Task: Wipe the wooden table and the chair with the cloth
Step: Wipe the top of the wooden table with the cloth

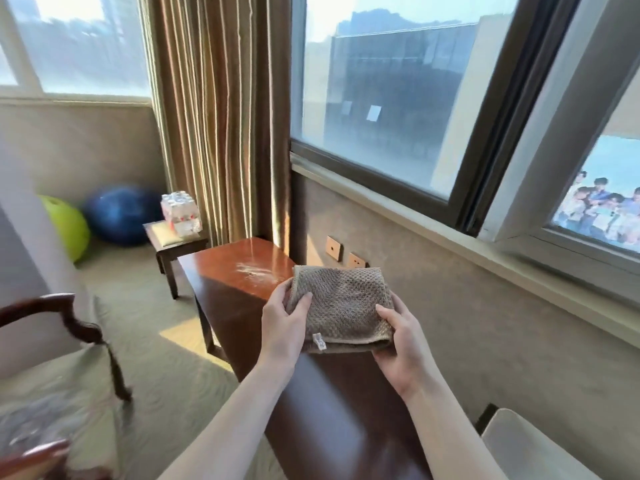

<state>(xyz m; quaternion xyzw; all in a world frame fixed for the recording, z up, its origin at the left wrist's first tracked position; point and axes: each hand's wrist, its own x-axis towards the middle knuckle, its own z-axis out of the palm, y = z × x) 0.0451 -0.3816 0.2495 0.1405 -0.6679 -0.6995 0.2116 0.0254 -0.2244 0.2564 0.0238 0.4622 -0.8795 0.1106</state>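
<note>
Cloth [341, 306]: folded, brown-grey, waffle weave, held at centre frame above the table [239, 292]; no contact with the tabletop can be confirmed. A small white tag is seen at its lower edge.

Left hand [282, 322]: closed on the cloth's left edge, thumb on top, fingers tucked under.

Right hand [401, 344]: closed on the cloth's lower right corner, thumb laid across the top.

Table: dark red wood, glossy, long and narrow, running from lower centre toward mid-frame along the wall under the window [381, 98]. A pale dusty smear [254, 271] is seen on its sunlit far end, just left of the cloth.

Chair [65, 327]: dark wooden armrest and pale cushion at lower left, well apart from the hands.

Mid-left: a small side table [166, 244] carrying a wrapped pack of bottles [181, 214]; behind it, 2 balls on the floor, 1 blue [117, 216], 1 green [67, 226]. A striped curtain [214, 116] hangs at upper centre.
</note>
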